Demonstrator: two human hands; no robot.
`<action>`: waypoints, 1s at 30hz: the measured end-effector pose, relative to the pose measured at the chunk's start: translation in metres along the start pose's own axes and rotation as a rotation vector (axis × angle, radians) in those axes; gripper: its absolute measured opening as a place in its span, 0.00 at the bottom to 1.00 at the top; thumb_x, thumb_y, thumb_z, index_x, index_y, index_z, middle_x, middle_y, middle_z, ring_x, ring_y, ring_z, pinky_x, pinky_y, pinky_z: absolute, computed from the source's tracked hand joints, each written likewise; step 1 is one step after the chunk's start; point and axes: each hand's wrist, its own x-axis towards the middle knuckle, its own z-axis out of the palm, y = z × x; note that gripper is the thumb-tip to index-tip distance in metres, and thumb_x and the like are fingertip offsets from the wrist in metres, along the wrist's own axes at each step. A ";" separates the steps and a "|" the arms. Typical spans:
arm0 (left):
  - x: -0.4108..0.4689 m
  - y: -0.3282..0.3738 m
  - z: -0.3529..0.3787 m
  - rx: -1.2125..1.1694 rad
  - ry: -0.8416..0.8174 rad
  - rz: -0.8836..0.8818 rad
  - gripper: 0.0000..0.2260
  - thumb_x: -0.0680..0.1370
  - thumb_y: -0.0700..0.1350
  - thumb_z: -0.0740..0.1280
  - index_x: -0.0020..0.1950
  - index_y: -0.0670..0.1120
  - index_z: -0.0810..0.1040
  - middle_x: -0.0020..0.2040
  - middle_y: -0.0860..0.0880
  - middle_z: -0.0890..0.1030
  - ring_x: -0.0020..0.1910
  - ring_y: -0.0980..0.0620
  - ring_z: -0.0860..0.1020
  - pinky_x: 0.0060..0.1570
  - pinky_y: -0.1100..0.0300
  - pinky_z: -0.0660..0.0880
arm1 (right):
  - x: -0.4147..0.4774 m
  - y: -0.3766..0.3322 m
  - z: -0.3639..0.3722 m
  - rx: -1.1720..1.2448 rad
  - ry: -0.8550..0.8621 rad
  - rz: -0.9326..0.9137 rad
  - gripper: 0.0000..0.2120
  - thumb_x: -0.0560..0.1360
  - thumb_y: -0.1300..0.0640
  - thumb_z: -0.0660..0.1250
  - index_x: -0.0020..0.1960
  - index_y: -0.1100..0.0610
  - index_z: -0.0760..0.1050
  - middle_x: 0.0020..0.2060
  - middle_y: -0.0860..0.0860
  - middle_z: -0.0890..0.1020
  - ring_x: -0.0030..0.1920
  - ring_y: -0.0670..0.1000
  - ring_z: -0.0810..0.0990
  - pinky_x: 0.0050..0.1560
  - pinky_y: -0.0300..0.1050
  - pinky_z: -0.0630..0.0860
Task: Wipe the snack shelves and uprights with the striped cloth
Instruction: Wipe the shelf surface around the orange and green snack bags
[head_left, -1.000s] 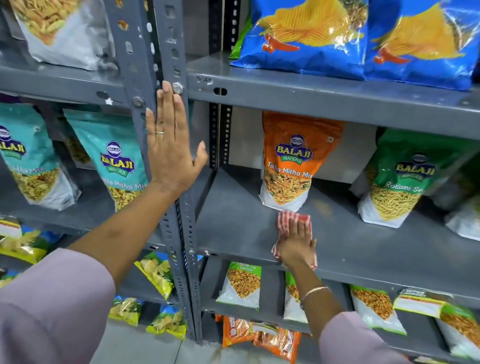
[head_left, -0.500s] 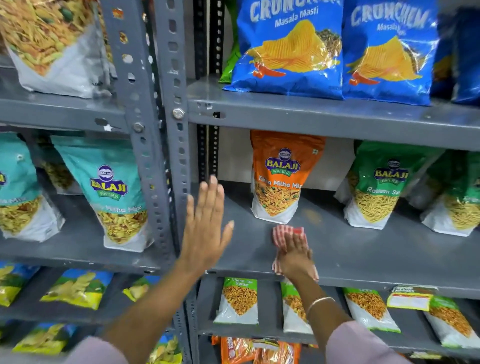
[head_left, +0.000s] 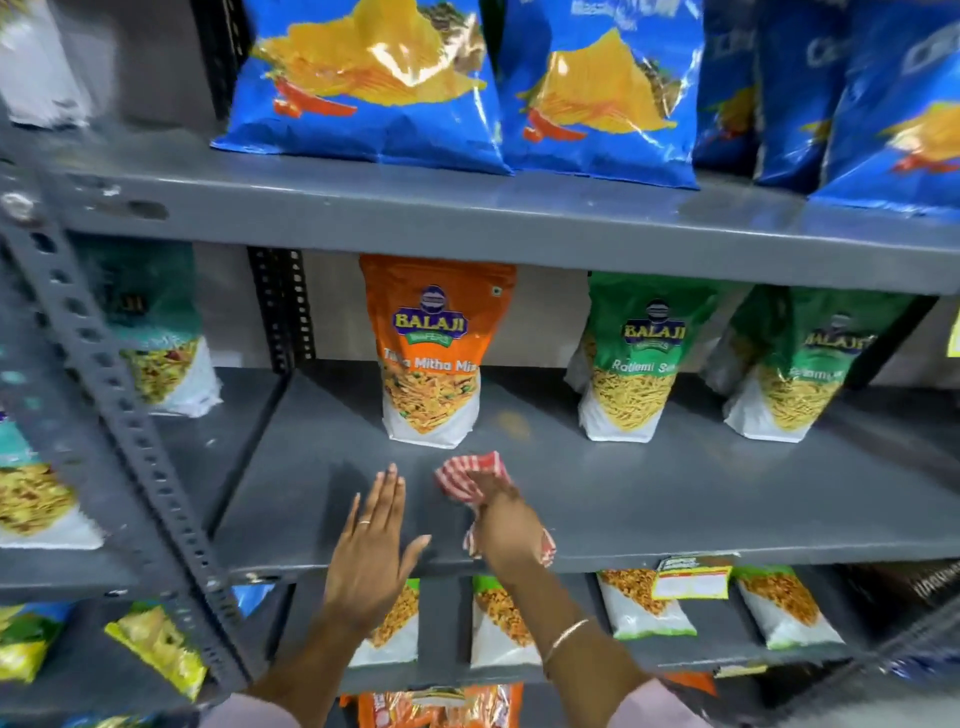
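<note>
The red-and-white striped cloth (head_left: 470, 475) lies bunched on the grey middle shelf (head_left: 675, 499), near its front edge, just in front of an orange Balaji snack bag (head_left: 434, 353). My right hand (head_left: 506, 525) presses down on the cloth and grips it. Just to its left, my left hand (head_left: 374, 545) hovers flat over the same shelf with fingers extended and holds nothing. The perforated grey upright (head_left: 119, 415) runs diagonally at the left, apart from both hands.
Two green Balaji bags (head_left: 636, 358) stand on the middle shelf to the right. Blue crisp bags (head_left: 374, 78) fill the upper shelf (head_left: 467, 218). More snack packs (head_left: 644, 603) lie on the lower shelf. Teal bags (head_left: 156, 332) stand in the left bay.
My left hand left the upright and came down and right to the middle shelf beside the cloth. The view swung right. My right hand stayed on the cloth.
</note>
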 end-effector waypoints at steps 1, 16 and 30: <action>0.003 0.006 0.005 0.005 -0.019 -0.007 0.35 0.80 0.62 0.40 0.70 0.35 0.63 0.72 0.41 0.63 0.75 0.54 0.43 0.69 0.56 0.46 | 0.002 0.001 0.002 -0.005 0.017 -0.033 0.33 0.75 0.62 0.63 0.76 0.48 0.56 0.76 0.50 0.62 0.72 0.53 0.68 0.69 0.48 0.69; 0.005 0.016 0.021 0.039 -0.010 -0.126 0.35 0.79 0.63 0.43 0.66 0.39 0.73 0.66 0.43 0.74 0.62 0.45 0.75 0.69 0.63 0.46 | 0.154 0.076 -0.049 0.016 -0.090 0.096 0.37 0.74 0.59 0.67 0.78 0.58 0.52 0.76 0.61 0.60 0.76 0.59 0.59 0.76 0.48 0.58; 0.006 0.017 0.025 0.031 0.103 -0.091 0.28 0.76 0.57 0.54 0.62 0.37 0.76 0.64 0.41 0.76 0.61 0.44 0.76 0.68 0.59 0.54 | 0.232 0.063 -0.041 -0.233 -0.147 -0.432 0.29 0.80 0.55 0.49 0.77 0.53 0.40 0.79 0.53 0.44 0.79 0.55 0.43 0.79 0.51 0.40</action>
